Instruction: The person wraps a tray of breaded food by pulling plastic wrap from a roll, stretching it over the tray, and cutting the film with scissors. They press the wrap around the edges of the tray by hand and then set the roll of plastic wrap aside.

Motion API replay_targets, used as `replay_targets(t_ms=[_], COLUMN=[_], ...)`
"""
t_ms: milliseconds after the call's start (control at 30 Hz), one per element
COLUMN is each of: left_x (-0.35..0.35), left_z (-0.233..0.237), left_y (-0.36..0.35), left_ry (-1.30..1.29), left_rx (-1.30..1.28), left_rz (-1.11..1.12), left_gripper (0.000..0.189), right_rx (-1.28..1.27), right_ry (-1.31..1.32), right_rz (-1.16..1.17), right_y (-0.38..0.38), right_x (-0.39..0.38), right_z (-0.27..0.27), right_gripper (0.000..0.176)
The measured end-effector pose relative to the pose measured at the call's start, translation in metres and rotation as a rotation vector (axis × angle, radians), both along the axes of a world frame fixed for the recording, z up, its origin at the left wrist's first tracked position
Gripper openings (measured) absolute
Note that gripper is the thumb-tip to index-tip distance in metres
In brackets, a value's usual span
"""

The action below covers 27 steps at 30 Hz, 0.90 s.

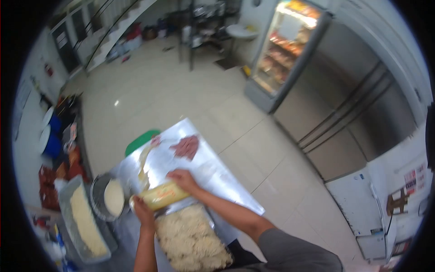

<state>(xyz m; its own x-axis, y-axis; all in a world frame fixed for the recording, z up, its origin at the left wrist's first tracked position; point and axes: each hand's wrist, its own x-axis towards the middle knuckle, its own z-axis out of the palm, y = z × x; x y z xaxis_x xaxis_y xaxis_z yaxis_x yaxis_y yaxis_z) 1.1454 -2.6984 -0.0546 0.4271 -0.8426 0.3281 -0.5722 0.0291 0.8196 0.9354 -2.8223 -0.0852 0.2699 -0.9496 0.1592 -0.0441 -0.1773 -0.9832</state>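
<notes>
Viewing through the fisheye lens leaves all four corners dark and fine detail blurred. Nearest, the tray of pale shredded food point(192, 240) is cut off by the lower edge, and the left forearm covers part of its left rim.

The left hand point(144, 212) grips the near end of the yellow roll point(163, 195). Its fingers wrap around the underside and are mostly hidden. The right hand point(182, 178) lies over the far end with its fingers curled down onto the roll; single fingertips cannot be made out.

The roll is pale yellow, elongated and glossy, with faint markings too blurred to read. It spans the gap between both hands, just beyond the tray. Whether it touches the steel table point(213, 174) cannot be determined.

To the left stand a round pan point(97, 199) with a pale filling and a long tub of crumbs point(84, 222), which the dark border partly clips.

Farther along the table lies a pink meat portion point(186, 147). A green board point(140, 140) shows only partly behind the table edge.

Farthest, a glass-door cooler point(285, 50) stands lit; its contents are indistinct.
</notes>
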Motion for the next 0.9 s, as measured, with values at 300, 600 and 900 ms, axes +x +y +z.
replay_targets(t_ms=[300,600,900], left_x=[0.046,0.03,0.024], left_z=[0.052,-0.006,-0.031], left_y=[0.03,0.057,0.037], left_ry=[-0.241,-0.192,0.212], left_rx=[0.376,0.271,-0.08], left_rz=[-0.569,0.136,0.342], left_gripper=[0.032,0.013,0.008], right_rx=[-0.242,-0.222,-0.226], right_ry=[0.126,0.125,0.1], right_rz=[-0.04,-0.091,-0.139], right_y=[0.024,0.024,0.026], right_x=[-0.014,0.007,0.008], right_z=[0.046,0.045,0.045], right_gripper=[0.009,0.01,0.009])
